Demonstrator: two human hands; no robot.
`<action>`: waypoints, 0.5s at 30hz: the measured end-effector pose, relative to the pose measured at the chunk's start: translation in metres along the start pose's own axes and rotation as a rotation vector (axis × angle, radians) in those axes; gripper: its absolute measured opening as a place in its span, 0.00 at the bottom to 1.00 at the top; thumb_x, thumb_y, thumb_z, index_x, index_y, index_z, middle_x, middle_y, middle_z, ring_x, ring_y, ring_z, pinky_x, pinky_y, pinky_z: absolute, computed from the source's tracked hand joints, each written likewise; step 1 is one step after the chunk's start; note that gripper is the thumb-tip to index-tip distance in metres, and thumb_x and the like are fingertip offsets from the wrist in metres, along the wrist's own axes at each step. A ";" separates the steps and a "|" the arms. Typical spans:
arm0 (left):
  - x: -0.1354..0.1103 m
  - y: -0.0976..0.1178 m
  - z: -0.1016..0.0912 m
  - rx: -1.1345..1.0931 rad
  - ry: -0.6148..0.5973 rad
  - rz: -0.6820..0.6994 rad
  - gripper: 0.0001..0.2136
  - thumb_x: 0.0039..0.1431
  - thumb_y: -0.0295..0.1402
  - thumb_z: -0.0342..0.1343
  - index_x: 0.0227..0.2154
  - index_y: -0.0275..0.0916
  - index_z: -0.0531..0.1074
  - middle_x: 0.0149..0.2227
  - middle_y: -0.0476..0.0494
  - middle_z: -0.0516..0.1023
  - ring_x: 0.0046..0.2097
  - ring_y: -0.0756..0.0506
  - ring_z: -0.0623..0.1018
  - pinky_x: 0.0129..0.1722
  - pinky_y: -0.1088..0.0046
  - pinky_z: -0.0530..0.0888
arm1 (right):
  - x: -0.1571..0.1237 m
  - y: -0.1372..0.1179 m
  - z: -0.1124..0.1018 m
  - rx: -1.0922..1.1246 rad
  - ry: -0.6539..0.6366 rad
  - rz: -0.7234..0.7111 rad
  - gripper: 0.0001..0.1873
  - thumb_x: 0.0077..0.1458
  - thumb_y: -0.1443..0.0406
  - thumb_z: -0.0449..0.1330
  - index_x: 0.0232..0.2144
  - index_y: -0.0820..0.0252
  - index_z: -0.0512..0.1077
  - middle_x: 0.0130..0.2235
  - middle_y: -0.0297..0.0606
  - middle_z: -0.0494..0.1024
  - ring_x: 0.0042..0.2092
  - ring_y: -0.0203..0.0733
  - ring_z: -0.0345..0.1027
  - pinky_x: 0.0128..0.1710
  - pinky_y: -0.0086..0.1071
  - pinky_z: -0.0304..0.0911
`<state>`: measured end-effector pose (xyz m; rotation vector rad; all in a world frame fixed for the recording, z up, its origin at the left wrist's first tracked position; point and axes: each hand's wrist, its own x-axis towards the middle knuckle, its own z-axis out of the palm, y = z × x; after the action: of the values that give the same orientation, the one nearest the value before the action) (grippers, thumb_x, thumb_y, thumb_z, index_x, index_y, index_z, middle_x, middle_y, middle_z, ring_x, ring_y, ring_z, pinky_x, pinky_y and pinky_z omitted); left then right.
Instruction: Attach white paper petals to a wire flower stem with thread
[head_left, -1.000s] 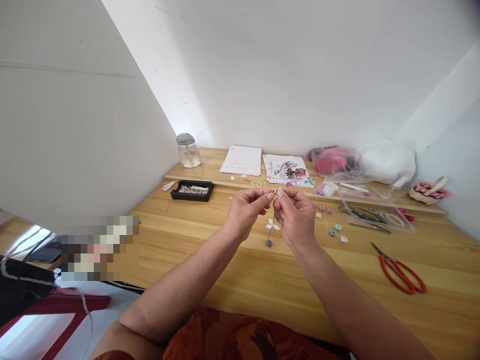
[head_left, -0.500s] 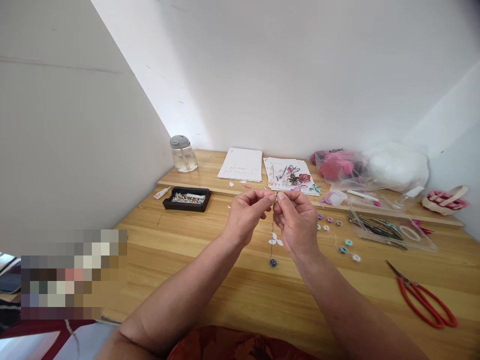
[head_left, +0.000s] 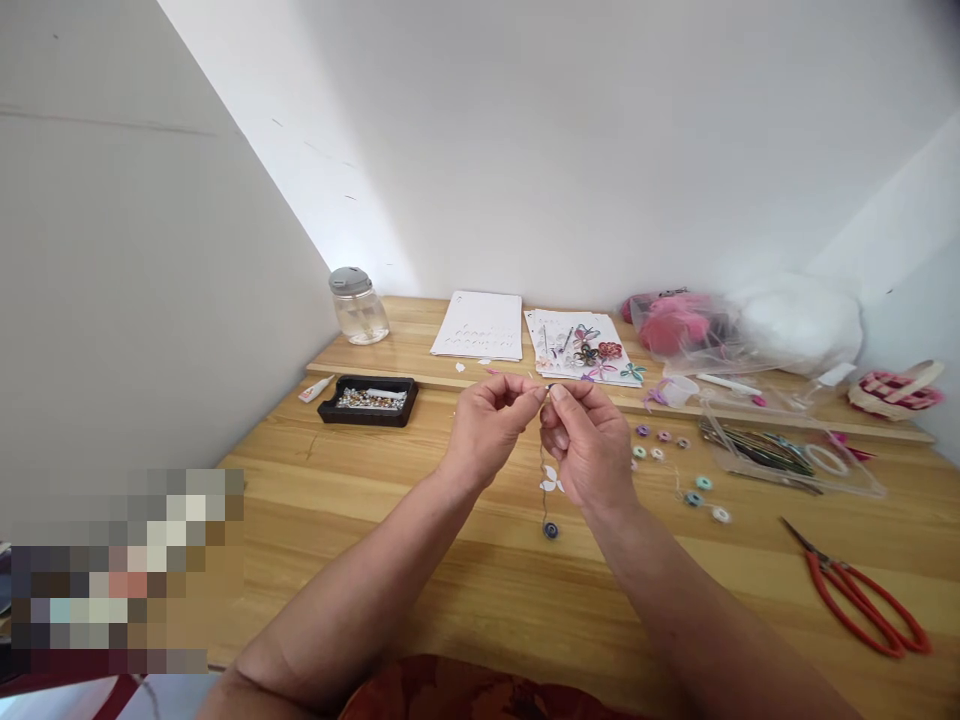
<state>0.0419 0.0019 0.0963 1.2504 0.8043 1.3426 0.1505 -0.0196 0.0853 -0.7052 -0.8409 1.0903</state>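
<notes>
My left hand (head_left: 484, 430) and my right hand (head_left: 589, 435) meet above the table, each closed in a pinch. At the meeting fingertips shows a tiny dark blue piece (head_left: 550, 387), mostly covered by the fingers. From there a thin greyish thread (head_left: 542, 465) hangs down to a small blue bobbin (head_left: 551, 531) below the hands. Behind the thread, a white petal-shaped cutout (head_left: 552, 482) lies on the wood, partly hidden by my right hand.
Red-handled scissors (head_left: 855, 590) lie at right. Several small bobbins (head_left: 703, 483) sit beyond my right hand, near a clear tray (head_left: 862, 483) of slim tools. A black bead tray (head_left: 410, 402), lidded jar (head_left: 360, 310), paper sheets (head_left: 480, 312) and wicker basket (head_left: 885, 393) stand farther back.
The view has shifted slightly. The hanging bobbin has swung a little to the right and turned, and more dark blue shows at the fingertips. Both hands keep their pinch.
</notes>
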 end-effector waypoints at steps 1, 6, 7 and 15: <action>0.001 0.001 0.000 -0.004 -0.006 0.004 0.10 0.53 0.37 0.64 0.29 0.34 0.75 0.25 0.48 0.75 0.28 0.53 0.70 0.27 0.77 0.64 | 0.001 -0.001 0.000 0.017 -0.006 0.019 0.12 0.50 0.60 0.70 0.31 0.58 0.71 0.22 0.28 0.70 0.18 0.25 0.51 0.15 0.22 0.47; 0.007 0.003 -0.004 -0.024 0.010 0.004 0.10 0.53 0.37 0.64 0.29 0.35 0.75 0.24 0.48 0.75 0.27 0.53 0.71 0.28 0.77 0.65 | 0.000 -0.001 0.005 0.053 -0.023 0.132 0.15 0.45 0.61 0.72 0.30 0.59 0.71 0.24 0.29 0.72 0.19 0.26 0.55 0.16 0.21 0.50; 0.008 0.003 -0.005 -0.026 0.018 0.008 0.10 0.53 0.37 0.65 0.28 0.35 0.75 0.24 0.49 0.74 0.26 0.53 0.71 0.28 0.76 0.66 | -0.002 0.001 0.006 0.049 -0.034 0.158 0.15 0.45 0.61 0.72 0.29 0.60 0.71 0.24 0.30 0.73 0.19 0.26 0.55 0.16 0.21 0.51; 0.017 0.006 -0.021 0.155 0.126 0.126 0.09 0.53 0.38 0.64 0.28 0.36 0.76 0.28 0.49 0.75 0.29 0.54 0.69 0.31 0.77 0.67 | -0.016 0.012 0.007 -0.059 -0.073 0.236 0.13 0.50 0.58 0.70 0.30 0.60 0.72 0.24 0.31 0.74 0.18 0.26 0.54 0.16 0.22 0.51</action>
<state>0.0229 0.0205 0.1015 1.3664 0.9456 1.4956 0.1353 -0.0306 0.0747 -0.8329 -0.8703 1.3129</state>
